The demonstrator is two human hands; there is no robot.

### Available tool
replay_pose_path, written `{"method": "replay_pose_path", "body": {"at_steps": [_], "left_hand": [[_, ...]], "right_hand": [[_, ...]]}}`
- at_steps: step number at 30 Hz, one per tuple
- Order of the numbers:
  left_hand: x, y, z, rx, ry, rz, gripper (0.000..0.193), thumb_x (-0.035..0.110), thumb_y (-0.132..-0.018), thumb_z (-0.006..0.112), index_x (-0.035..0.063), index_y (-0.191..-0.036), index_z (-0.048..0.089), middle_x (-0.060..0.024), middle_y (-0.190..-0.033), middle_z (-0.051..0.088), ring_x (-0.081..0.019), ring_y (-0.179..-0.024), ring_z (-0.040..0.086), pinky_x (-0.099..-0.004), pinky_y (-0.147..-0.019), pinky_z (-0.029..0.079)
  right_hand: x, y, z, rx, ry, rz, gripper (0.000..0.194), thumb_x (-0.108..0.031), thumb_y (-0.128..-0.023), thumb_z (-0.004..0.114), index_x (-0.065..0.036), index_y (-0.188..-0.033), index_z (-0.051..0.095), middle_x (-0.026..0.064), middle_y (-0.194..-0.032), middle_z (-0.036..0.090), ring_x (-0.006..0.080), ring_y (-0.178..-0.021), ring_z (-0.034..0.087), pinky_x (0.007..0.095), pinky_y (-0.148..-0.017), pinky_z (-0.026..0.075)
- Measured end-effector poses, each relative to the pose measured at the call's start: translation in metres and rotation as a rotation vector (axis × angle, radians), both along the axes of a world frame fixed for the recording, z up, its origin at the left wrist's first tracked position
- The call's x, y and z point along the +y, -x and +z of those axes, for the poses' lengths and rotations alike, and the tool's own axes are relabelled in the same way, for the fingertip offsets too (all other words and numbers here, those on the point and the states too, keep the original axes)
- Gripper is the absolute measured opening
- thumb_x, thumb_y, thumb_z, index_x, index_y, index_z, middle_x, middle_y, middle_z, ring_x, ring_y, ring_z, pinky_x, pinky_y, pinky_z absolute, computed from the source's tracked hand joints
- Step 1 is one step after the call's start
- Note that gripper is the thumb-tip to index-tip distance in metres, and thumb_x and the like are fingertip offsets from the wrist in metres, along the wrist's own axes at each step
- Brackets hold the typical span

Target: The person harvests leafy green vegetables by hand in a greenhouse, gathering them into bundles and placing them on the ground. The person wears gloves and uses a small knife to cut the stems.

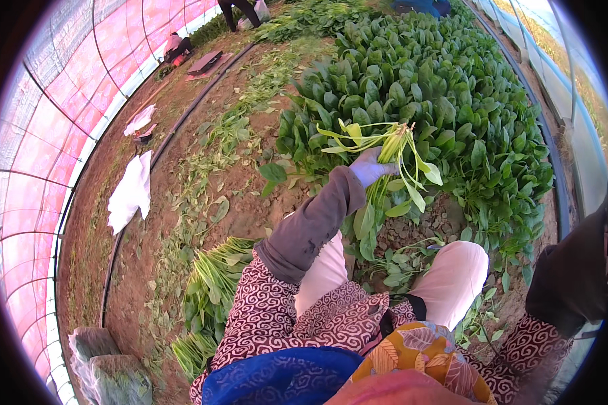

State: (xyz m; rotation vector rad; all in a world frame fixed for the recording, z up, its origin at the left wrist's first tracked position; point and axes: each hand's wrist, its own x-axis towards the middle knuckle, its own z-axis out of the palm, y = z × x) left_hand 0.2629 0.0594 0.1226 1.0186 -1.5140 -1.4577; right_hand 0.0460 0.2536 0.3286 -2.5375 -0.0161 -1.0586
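My left hand (372,167), in a pale purple glove, is closed around a bunch of spinach (395,147). The cut root ends point up and away from me, and the leaves hang down towards my knees. A few yellowish outer stems splay out to both sides. Just beyond stands a dense bed of growing spinach (400,96). My right arm, in a dark sleeve (562,283), reaches to the right edge of the picture; the right hand is not in view. Picked spinach (213,283) lies in piles beside my left thigh.
Discarded leaves (233,131) litter the soil at left. A dark hose (167,147) runs along the ground near white plastic sheets (131,190). Filled plastic bags (114,374) stand at bottom left. Other people (238,10) are at the far end. The greenhouse's clear side wall (577,121) borders the right.
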Motion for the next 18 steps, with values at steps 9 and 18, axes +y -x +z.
{"method": "replay_pose_path", "body": {"at_steps": [9, 18], "left_hand": [[0.000, 0.018, 0.007, -0.018, 0.016, -0.088, 0.041, 0.014, -0.084, 0.074, 0.0019, -0.119, 0.058, -0.0058, -0.107, 0.065, -0.0161, -0.099, 0.060, -0.0310, -0.093, 0.046], [-0.004, 0.025, 0.000, -0.061, 0.035, -0.087, 0.044, 0.014, -0.084, 0.074, 0.0014, -0.122, 0.057, -0.0049, -0.108, 0.065, -0.0142, -0.099, 0.059, -0.0301, -0.094, 0.045]], "right_hand": [[0.007, -0.003, -0.004, 0.003, 0.018, -0.065, 0.037, -0.024, -0.094, 0.058, -0.002, -0.123, 0.059, 0.0081, -0.109, 0.066, 0.0129, -0.092, 0.062, 0.0267, -0.088, 0.046], [0.007, 0.007, 0.003, 0.020, 0.040, -0.067, 0.035, -0.022, -0.094, 0.059, -0.002, -0.122, 0.060, 0.0079, -0.109, 0.066, 0.0128, -0.094, 0.061, 0.0264, -0.089, 0.046]]}}
